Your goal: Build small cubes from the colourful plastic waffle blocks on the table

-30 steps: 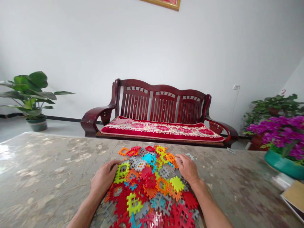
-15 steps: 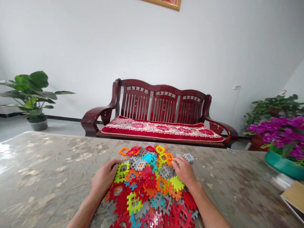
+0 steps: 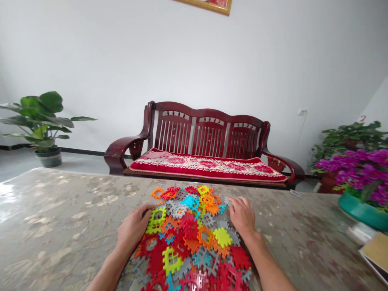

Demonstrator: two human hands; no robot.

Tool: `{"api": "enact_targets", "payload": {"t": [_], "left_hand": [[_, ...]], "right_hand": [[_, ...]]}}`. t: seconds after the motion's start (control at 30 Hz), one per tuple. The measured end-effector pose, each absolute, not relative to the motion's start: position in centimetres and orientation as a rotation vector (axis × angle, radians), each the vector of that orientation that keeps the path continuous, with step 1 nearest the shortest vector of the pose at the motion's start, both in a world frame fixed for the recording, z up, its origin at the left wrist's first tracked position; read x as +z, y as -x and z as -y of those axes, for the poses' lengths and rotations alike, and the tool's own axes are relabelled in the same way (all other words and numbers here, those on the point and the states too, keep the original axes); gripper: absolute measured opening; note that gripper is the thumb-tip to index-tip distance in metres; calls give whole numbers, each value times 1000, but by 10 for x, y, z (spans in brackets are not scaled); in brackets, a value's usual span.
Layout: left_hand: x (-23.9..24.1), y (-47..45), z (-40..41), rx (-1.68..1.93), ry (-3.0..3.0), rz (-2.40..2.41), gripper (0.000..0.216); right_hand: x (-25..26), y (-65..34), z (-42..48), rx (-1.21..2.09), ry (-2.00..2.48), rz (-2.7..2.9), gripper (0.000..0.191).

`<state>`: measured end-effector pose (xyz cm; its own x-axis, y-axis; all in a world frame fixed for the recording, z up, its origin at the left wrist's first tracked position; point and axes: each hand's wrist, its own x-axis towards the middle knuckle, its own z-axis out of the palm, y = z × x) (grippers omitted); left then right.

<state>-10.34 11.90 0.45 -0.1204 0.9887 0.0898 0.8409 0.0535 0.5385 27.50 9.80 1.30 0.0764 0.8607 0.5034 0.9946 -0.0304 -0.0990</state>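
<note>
A heap of colourful flat interlocking plastic tiles (image 3: 194,238) in red, orange, lime, blue and grey lies on the marbled table (image 3: 60,226). My left hand (image 3: 133,227) rests palm down against the heap's left edge, fingers touching a lime green tile (image 3: 156,220). At the heap's right edge, my right hand (image 3: 242,216) lies palm down with its fingers stretched over grey tiles (image 3: 222,223). Neither hand lifts a tile.
A dark red wooden bench (image 3: 206,149) with a red flowered cushion stands behind the table. A green bowl with purple flowers (image 3: 362,190) sits at the table's right edge, with a yellowish book (image 3: 377,250) below it. A potted plant (image 3: 42,125) stands on the floor at the left.
My right hand has slid a little right and outward along the heap's far right edge, and the orange tiles near it shifted inward. The left hand has stayed in place.
</note>
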Motion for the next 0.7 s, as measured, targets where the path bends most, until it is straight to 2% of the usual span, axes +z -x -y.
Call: {"api": "enact_targets", "payload": {"t": [0.23,0.47,0.7], "left_hand": [[4,103,-119,673,-1843,-1996,39],[4,104,-119,648,-1829,-2017,40],[0,106,-120,732,-1841,-2018,37]], "right_hand": [[6,-280,-100,-393,1952,2064,43],[4,-286,-101,-239,1942,2105,44],[2,-287,-103,-246,1857,2040,43]]}}
